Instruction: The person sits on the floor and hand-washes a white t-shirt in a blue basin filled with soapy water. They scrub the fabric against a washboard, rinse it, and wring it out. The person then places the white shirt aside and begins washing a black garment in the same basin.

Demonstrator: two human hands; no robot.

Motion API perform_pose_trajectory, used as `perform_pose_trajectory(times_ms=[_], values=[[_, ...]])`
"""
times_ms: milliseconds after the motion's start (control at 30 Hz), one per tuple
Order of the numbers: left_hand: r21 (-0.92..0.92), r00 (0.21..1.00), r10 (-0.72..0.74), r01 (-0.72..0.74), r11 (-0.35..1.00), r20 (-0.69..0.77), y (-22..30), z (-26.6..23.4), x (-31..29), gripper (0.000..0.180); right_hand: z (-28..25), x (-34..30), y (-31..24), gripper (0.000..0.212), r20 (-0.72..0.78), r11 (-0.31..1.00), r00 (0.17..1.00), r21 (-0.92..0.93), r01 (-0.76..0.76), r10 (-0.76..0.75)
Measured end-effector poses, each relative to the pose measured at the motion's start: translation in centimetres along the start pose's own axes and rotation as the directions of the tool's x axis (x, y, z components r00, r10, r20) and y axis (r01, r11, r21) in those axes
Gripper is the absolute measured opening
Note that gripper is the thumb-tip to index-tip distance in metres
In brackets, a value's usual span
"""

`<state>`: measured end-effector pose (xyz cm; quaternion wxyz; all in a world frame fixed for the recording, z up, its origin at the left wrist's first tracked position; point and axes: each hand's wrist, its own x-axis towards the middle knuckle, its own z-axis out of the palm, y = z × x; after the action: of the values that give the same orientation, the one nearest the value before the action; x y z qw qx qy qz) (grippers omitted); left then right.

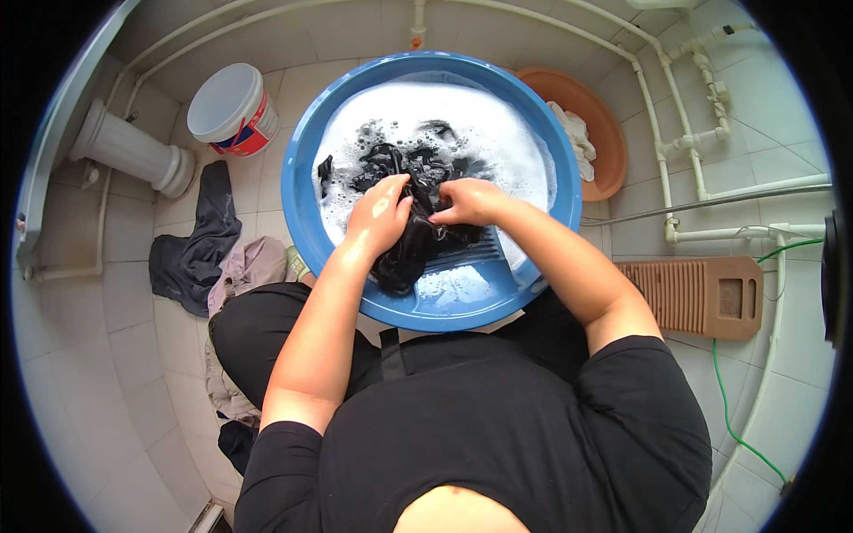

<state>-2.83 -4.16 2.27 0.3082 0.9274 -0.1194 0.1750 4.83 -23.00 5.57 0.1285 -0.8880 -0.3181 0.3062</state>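
Observation:
A wet black garment [410, 253] lies bunched in a round blue basin [298, 178] full of white suds. Part of it drapes over the ridged washboard [462, 255] formed in the basin's near side. My left hand [380, 213] presses down on the cloth with its fingers curled into it. To its right, my right hand [473, 202] grips the same garment, thumb and fingers bent around a fold. Some fingertips are hidden by the dark fabric. More black cloth pokes up through the foam beyond my hands.
A white bucket [226, 102] stands at the far left near a white pedestal [133, 147]. Dark and pale clothes [200, 244] lie on the tiled floor at left. An orange-brown basin [609, 133] holds white cloth. A brown washboard [693, 298] is at right, near white pipes [662, 133].

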Motion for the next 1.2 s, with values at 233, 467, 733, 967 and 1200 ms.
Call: perform_pose_trajectory(times_ms=[233, 467, 733, 967, 1200], values=[[0.255, 0.711, -0.273, 0.135, 0.957, 0.649, 3.3, -3.7, 1.4, 0.023, -3.9, 0.0, 6.9, 0.028, -0.561, 0.985, 0.821, 0.170, -0.011, 0.106], [-0.325, 0.855, 0.206, -0.048, 0.945, 0.475, 4.7, -3.9, 2.0, 0.020, 1.0, 1.9, 8.9, 0.032, -0.483, 0.934, 0.862, 0.355, 0.035, 0.151], [0.240, 0.940, -0.185, 0.117, 0.964, 0.286, 1.2, 0.7, -0.9, 0.052, 1.2, 1.0, 11.8, 0.063, -0.235, 0.926, 0.906, 0.228, -0.300, 0.352], [0.251, 0.939, -0.090, 0.004, 0.968, 0.331, 2.2, -1.7, 1.6, 0.031, 5.2, 2.1, 12.5, 0.042, -0.390, 0.930, 0.852, 0.032, -0.367, 0.349], [-0.918, 0.896, -0.308, 0.214, -0.335, 0.321, 2.1, -2.5, 2.5, 0.019, 0.9, 0.1, 0.6, 0.015, -0.480, 0.307, 0.841, 0.863, 0.401, 0.250]])
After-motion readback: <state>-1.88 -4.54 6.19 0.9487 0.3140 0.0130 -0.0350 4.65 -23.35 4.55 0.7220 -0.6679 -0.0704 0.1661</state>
